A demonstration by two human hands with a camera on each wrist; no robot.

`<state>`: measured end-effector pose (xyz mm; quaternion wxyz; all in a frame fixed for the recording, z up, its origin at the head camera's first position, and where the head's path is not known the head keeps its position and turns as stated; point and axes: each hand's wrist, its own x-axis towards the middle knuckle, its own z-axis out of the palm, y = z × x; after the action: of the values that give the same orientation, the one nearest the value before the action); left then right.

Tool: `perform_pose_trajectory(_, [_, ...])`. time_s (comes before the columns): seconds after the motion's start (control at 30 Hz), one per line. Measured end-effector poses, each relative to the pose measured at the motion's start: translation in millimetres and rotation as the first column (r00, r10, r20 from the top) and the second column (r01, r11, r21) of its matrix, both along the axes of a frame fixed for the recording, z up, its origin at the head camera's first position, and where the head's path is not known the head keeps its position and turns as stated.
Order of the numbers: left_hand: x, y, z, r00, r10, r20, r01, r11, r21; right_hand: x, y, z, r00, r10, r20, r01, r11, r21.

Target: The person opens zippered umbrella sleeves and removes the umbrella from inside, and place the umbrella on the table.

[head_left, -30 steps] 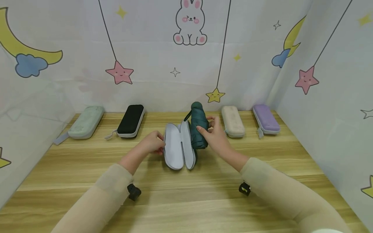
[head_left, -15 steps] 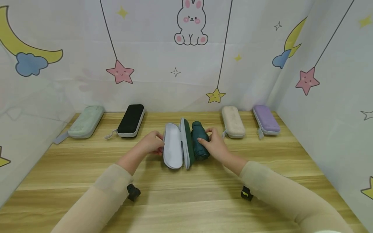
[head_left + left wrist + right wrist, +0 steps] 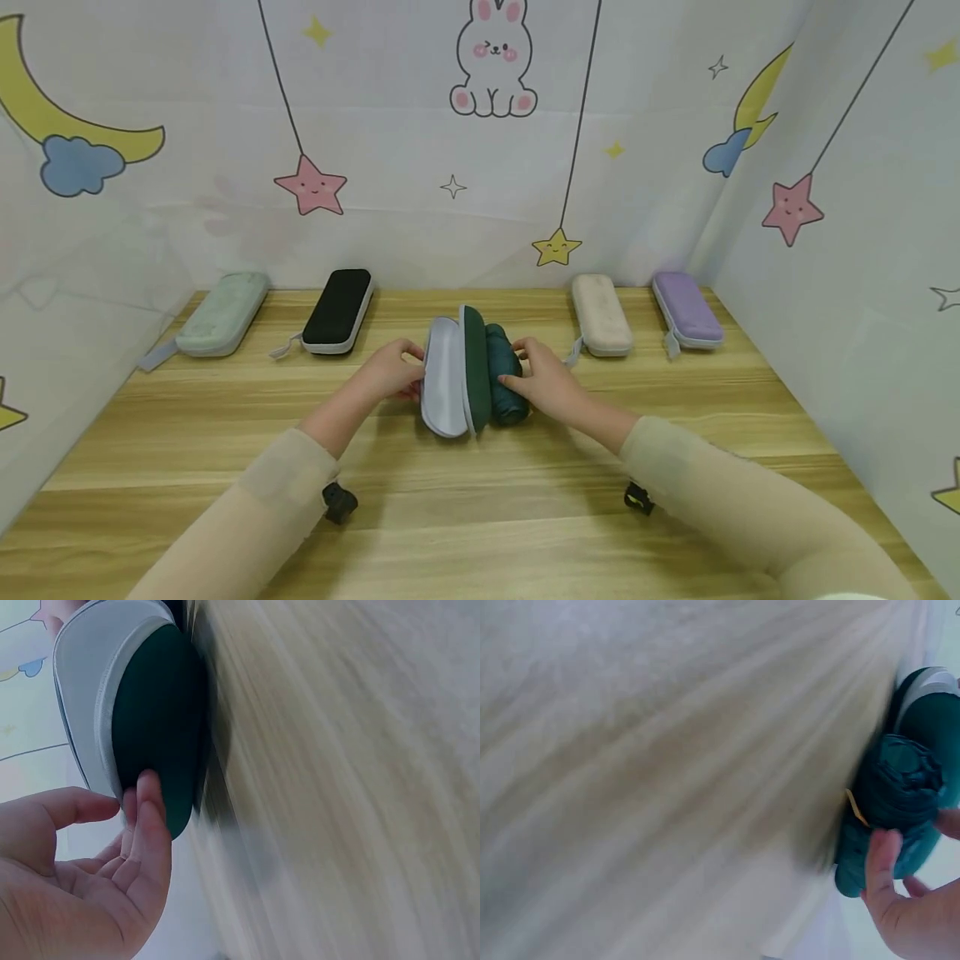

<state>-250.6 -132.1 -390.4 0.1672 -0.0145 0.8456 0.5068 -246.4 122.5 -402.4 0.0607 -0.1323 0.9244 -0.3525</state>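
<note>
A dark green zip case [image 3: 477, 371] stands open at the table's middle, its pale grey inside [image 3: 444, 379] facing up on the left half. The right half is tilted up, showing its green outside. My left hand [image 3: 396, 368] pinches the left half's outer edge, thumb at the rim and fingers on the green shell [image 3: 157, 697]. Against the case's right side lies a folded compact umbrella [image 3: 506, 407], dark green. My right hand [image 3: 547, 382] grips it from the right, with the thumb [image 3: 883, 855] on its rolled cloth.
Light green [image 3: 225, 315] and black [image 3: 339, 312] zip cases lie at the back left. Cream [image 3: 602, 315] and purple [image 3: 687, 308] ones lie at the back right. A white cloth with printed stars and a rabbit [image 3: 495, 62] hangs behind the wooden table [image 3: 480, 517].
My right hand has lowered the umbrella to the case's right side, then moved it slightly left. The case's right half has tilted up toward the left half. My left hand has stayed at the edge.
</note>
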Motion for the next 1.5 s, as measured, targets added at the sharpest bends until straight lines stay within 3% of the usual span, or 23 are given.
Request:
perform_pose_trajectory(0.1, [2.8, -2.3, 1.2, 1.0, -0.021, -0.015, 0.021, 0.999, -0.042, 4.6, 2.0, 8.0, 0.995, 0.091, -0.031, -0.088, 0.99, 0.109])
perform_pose_trajectory(0.27, [12.3, -4.3, 4.0, 0.992, -0.123, 0.012, 0.123, 0.988, -0.093, 13.9, 5.0, 17.6, 0.972, 0.229, -0.04, -0.21, 0.939, 0.271])
perform_pose_trajectory(0.4, [20.3, -1.6, 5.5, 0.978, -0.201, 0.05, 0.204, 0.977, -0.062, 18.7, 3.7, 20.4, 0.955, 0.294, -0.029, -0.264, 0.893, 0.364])
perform_pose_trajectory(0.5, [21.6, 1.3, 5.3, 0.973, -0.223, 0.058, 0.226, 0.973, -0.046, 19.9, 2.2, 21.2, 0.945, 0.326, -0.04, -0.283, 0.869, 0.405])
perform_pose_trajectory(0.67, [14.9, 5.5, 2.3, 0.975, -0.22, 0.034, 0.222, 0.973, -0.072, 11.9, 0.3, 19.7, 0.944, 0.326, -0.059, -0.279, 0.88, 0.385])
perform_pose_trajectory(0.83, [5.9, 10.3, 2.0, 0.984, -0.177, 0.018, 0.178, 0.98, -0.086, -3.0, -5.1, 20.4, 0.954, 0.296, -0.041, -0.258, 0.885, 0.387])
perform_pose_trajectory(1.1, [-17.0, 15.1, -2.6, 0.998, -0.046, -0.048, 0.042, 0.996, -0.081, -30.4, -14.1, 23.3, 0.971, 0.238, 0.005, -0.216, 0.876, 0.43])
perform_pose_trajectory(1.3, [-32.5, 12.8, 0.8, 0.989, 0.069, -0.131, -0.09, 0.983, -0.162, -51.9, -15.8, 22.0, 0.978, 0.21, 0.008, -0.191, 0.875, 0.445])
perform_pose_trajectory(1.5, [-40.0, 11.8, 4.3, 0.972, 0.147, -0.182, -0.183, 0.961, -0.206, -69.9, -16.0, 20.7, 0.986, 0.152, 0.062, -0.164, 0.887, 0.432])
